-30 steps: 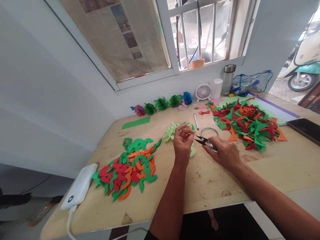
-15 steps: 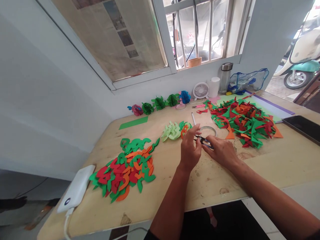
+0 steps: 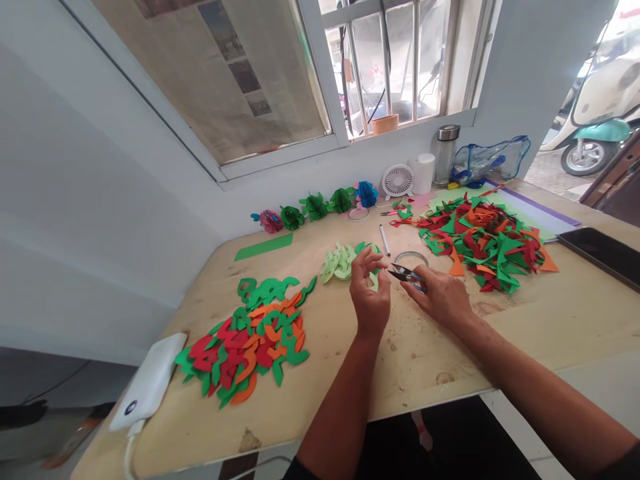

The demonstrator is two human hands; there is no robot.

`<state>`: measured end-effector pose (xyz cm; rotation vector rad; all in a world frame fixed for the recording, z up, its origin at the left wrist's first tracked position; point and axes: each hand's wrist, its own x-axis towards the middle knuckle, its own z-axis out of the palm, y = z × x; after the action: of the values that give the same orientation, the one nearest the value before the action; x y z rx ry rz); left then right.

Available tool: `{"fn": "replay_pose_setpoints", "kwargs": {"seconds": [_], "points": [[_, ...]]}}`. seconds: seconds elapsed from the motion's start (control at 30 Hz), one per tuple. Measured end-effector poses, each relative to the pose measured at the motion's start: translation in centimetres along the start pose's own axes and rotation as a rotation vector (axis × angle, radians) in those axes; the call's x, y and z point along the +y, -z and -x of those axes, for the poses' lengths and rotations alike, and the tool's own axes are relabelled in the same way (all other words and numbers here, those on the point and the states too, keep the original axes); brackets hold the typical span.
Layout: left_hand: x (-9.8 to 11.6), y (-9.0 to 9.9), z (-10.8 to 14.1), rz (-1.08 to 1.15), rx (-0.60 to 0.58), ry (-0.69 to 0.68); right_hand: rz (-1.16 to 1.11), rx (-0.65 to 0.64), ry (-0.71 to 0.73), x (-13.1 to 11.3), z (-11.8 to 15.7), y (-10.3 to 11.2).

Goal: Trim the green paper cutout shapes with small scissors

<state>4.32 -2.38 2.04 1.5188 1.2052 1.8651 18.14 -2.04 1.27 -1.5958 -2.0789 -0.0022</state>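
While thread snips (image 3: 411, 276) are gripped in the right hand (image 3: 445, 297) near frame centre, the curled left hand (image 3: 371, 300), its pinch impossible to tell, is best angled clear of the parted blades (image 3: 400, 276).

Wooden counter (image 3: 330, 373), lt. w/ dark spots. L: pwr bank (image 3: 150, 381), pile of grn/red/orng cutouts (image 3: 250, 343). Mid: pale-grn pieces (image 3: 335, 265), pen (image 3: 385, 240). R: scrap heap (image 3: 485, 240), phone (image 3: 603, 257). Back: grn strip (image 3: 263, 247), mini fan (image 3: 398, 181), btl (image 3: 445, 160).

A smooth grey-white painted wall (image 3: 65, 107) rises at ten o'clock; bright daylight fills a white-barred window (image 3: 415, 67) at one. A light-brown wooden table (image 3: 275, 420) reaches six; dim grey floor (image 3: 25, 447) shows at eight.
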Motion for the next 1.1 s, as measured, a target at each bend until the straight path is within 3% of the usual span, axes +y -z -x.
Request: {"fn": "replay_pose_setpoints", "kwargs": {"seconds": [0.1,0.2,0.47,0.63,0.93,1.0,1.1], "points": [[-0.5,0.2,-0.4,0.093,0.09,0.105,-0.164,-0.008,-0.067,0.2,-0.3,0.1],[-1.0,0.3,-0.5,0.088,0.075,0.163,-0.4,0.02,-0.128,0.7,-0.8,0.5],[-0.9,-1.2,1.3,-0.108,-0.353,0.044,-0.899,0.21,-0.43,3.0,-2.0,0.9],[-2.1,-2.0,2.5,-0.289,-0.528,-0.055,-0.955,0.244,-0.459,3.1,-2.1,0.6],[-2.8,-2.1,2.6,-0.442,-0.662,-0.107,-0.91,0.229,-0.433,2.9,-1.9,0.7],[-2.7,-2.1,2.6,-0.408,-0.636,-0.092,-0.897,0.229,-0.432,2.9,-1.9,0.7],[-2.4,-1.9,2.3,-0.316,-0.502,-0.072,-0.875,0.223,-0.426,2.9,-1.8,0.7]]}}
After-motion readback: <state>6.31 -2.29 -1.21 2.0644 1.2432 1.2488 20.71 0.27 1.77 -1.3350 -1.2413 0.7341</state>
